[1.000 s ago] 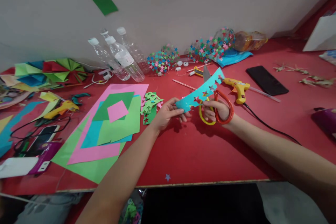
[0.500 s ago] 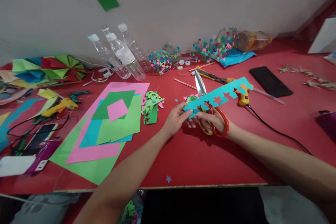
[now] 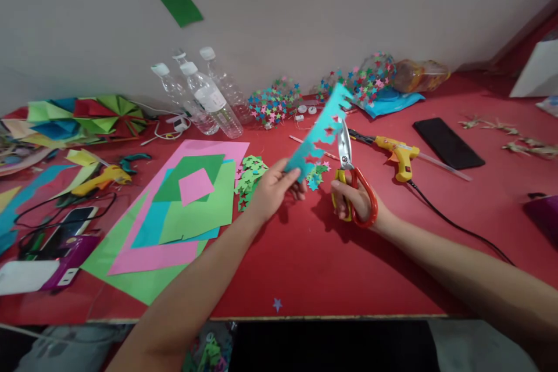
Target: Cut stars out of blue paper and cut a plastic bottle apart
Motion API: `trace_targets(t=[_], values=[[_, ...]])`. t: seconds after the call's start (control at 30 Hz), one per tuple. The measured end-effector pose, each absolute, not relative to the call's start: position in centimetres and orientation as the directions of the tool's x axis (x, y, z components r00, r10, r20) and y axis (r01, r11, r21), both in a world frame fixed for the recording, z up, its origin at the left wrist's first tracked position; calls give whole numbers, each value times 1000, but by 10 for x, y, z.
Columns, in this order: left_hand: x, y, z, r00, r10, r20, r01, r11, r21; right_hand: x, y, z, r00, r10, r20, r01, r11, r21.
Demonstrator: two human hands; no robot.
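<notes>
My left hand (image 3: 276,187) pinches the lower end of a turquoise paper strip (image 3: 317,138). Star-shaped holes run along the strip, and its right edge is cut ragged. My right hand (image 3: 355,197) has its fingers through the handles of a pair of scissors (image 3: 344,148), one handle red and one yellow. The blades point away from me and look nearly closed, just right of the strip. Between the hands lies a small heap of paper stars (image 3: 317,175). Green punched scraps (image 3: 249,177) lie left of my left hand.
Coloured paper sheets (image 3: 192,226) are stacked at left, near a yellow glue gun (image 3: 107,179). Plastic bottles (image 3: 213,99) lean against the wall beside star-covered clear balls (image 3: 274,102). Another glue gun (image 3: 399,154) with a cord and a black phone (image 3: 449,142) lie at right.
The strip has swung from pointing right to pointing up and away, moving left in my left hand. My right hand has let go of the strip and keeps the scissors.
</notes>
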State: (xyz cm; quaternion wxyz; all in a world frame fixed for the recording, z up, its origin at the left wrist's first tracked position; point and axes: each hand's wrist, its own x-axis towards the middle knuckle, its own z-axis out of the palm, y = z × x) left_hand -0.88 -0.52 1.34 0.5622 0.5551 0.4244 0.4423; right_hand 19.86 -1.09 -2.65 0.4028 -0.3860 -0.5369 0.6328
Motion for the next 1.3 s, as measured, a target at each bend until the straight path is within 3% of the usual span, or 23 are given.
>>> trace_targets(t=[0.1, 0.2, 0.27, 0.43, 0.57, 0.67, 1.0, 1.3], values=[[-22, -6, 7, 7, 996, 93, -95, -92, 991, 197, -9, -27, -363, 929, -72, -137, -130, -982], [-25, -11, -15, -135, 991, 14, -152, -35, 988, 198, -11, -30, -377, 923, -72, -171, -146, -974], [-23, -14, -25, -102, 994, -39, -165, 22, 986, 200, -14, -28, -361, 927, -100, -89, -141, -986], [-25, -15, -22, -100, 994, 48, -194, -67, 979, 205, -23, -13, -404, 909, -107, 265, 5, -964], [-30, -13, -17, -188, 980, 67, -237, -111, 965, 205, -25, -9, -471, 881, -37, 475, 218, -852], [-31, -11, -18, -203, 977, 72, -249, -122, 961, 205, -25, -9, -471, 881, -52, 596, 274, -755], [-30, -12, -20, -199, 969, 145, -275, -197, 941, 211, -28, 4, -553, 797, -244, 544, 123, -830], [-26, -18, -18, -133, 974, 185, -248, -213, 945, 211, -29, 9, -570, 767, -296, 662, 214, -718]])
